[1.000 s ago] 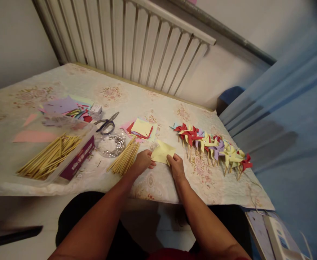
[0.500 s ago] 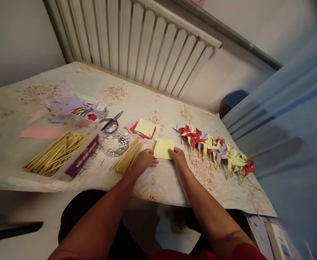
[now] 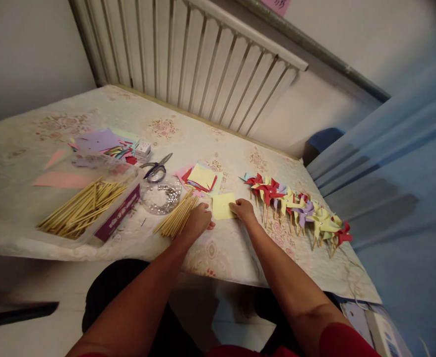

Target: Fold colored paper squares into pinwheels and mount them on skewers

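Observation:
A square of yellow paper (image 3: 223,206) lies flat in front of me, between my two hands. My right hand (image 3: 244,210) pinches its right edge between thumb and fingers. My left hand (image 3: 200,218) is closed beside the paper's left edge, its fingers curled; what it holds, if anything, is hidden. Just left of that hand lies a bundle of thin wooden sticks (image 3: 173,218). Behind the yellow square sits a stack of coloured paper squares (image 3: 202,175), a yellow one on top.
On the right stand several finished paper pinwheels (image 3: 288,199) on sticks. To the left are a round clear dish of metal pins (image 3: 165,199), scissors (image 3: 156,170), a plastic box (image 3: 119,215) of sticks and a pile of paper scraps (image 3: 98,141). A radiator (image 3: 188,64) runs behind the table.
My left hand's fingers have curled in more beside the paper's left edge. My right hand still pinches the right edge. The view has shifted slightly.

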Tool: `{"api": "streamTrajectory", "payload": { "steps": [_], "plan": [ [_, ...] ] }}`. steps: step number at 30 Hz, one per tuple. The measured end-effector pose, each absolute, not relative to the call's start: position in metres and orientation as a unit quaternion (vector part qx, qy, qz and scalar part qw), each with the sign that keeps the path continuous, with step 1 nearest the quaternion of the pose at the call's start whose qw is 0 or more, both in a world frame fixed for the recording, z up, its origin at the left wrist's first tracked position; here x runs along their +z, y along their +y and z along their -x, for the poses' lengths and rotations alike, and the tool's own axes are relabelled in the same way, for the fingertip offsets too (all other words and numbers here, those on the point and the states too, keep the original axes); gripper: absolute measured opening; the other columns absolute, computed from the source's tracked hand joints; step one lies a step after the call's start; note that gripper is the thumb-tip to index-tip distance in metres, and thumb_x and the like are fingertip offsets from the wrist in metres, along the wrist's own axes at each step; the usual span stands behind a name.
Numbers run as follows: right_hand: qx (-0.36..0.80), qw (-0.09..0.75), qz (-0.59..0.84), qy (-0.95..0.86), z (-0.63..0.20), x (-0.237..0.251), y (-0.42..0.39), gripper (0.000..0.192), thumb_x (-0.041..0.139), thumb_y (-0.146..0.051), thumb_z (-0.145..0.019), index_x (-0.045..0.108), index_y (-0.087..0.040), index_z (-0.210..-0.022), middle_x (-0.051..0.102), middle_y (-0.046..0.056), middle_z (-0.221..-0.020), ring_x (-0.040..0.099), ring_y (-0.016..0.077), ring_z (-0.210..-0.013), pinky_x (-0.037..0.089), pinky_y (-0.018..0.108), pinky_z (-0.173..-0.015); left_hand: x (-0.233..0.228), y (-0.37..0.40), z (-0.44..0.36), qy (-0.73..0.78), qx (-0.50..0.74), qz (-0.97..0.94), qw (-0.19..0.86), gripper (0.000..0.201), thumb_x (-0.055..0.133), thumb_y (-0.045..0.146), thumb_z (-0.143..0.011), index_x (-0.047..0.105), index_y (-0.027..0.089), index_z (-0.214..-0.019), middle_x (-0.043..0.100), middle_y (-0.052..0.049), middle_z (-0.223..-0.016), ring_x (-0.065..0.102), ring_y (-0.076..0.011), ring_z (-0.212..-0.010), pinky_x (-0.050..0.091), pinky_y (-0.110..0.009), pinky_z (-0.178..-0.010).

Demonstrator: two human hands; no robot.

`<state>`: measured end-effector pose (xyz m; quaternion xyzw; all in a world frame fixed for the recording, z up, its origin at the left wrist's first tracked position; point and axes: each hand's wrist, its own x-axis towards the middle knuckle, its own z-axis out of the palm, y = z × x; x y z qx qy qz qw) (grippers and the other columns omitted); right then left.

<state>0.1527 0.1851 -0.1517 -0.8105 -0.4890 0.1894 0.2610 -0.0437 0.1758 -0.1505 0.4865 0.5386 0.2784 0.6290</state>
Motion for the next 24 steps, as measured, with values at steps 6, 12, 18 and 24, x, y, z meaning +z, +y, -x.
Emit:
{"api": "streamTrajectory", "payload": {
  "steps": [6,12,18,24],
  "plan": [
    [-0.026,0.260,0.744,-0.615,-0.143,-0.141,0.195,0.025,0.056,-0.025,-0.078,0.064,-0.015,-0.100,0.065,0.010,-0.086,0.057,0.0234,-0.083,0.043,0.034,-0.079,-0.146,0.173,0.049,0.548,0.261,-0.541,0.582,0.033,0.049,0.019,-0.080,0.057,0.011,-0.111,0.068,-0.012,-0.096,0.063,-0.0109,-0.055,0.049,-0.020,-0.050],
    [-0.009,0.244,0.604,-0.759,-0.120,-0.131,0.229,0.016,0.050,-0.016,-0.082,0.065,-0.019,-0.089,0.066,0.008,-0.088,0.057,0.0223,-0.086,0.045,0.034,-0.081,-0.162,0.175,0.047,0.523,0.263,-0.564,0.583,0.021,0.048,0.024,-0.083,0.059,0.016,-0.100,0.069,-0.008,-0.092,0.063,-0.0100,-0.059,0.047,-0.018,-0.052],
    [-0.017,0.203,0.560,-0.803,-0.110,-0.132,0.260,0.028,0.050,-0.010,-0.082,0.063,-0.018,-0.106,0.066,0.011,-0.107,0.055,0.0254,-0.104,0.044,0.036,-0.090,-0.165,0.175,0.049,0.512,0.264,-0.576,0.580,0.018,0.047,0.023,-0.083,0.059,0.017,-0.095,0.070,-0.007,-0.090,0.063,-0.0102,-0.060,0.047,-0.019,-0.053],
    [-0.002,0.118,0.522,-0.845,-0.107,-0.134,0.277,0.034,0.049,-0.009,-0.084,0.061,-0.021,-0.113,0.062,0.010,-0.120,0.050,0.0232,-0.114,0.038,0.035,-0.098,-0.169,0.177,0.046,0.514,0.269,-0.570,0.582,0.019,0.047,0.023,-0.083,0.059,0.017,-0.097,0.070,-0.007,-0.086,0.062,-0.0107,-0.058,0.045,-0.020,-0.052]
  ]
}}
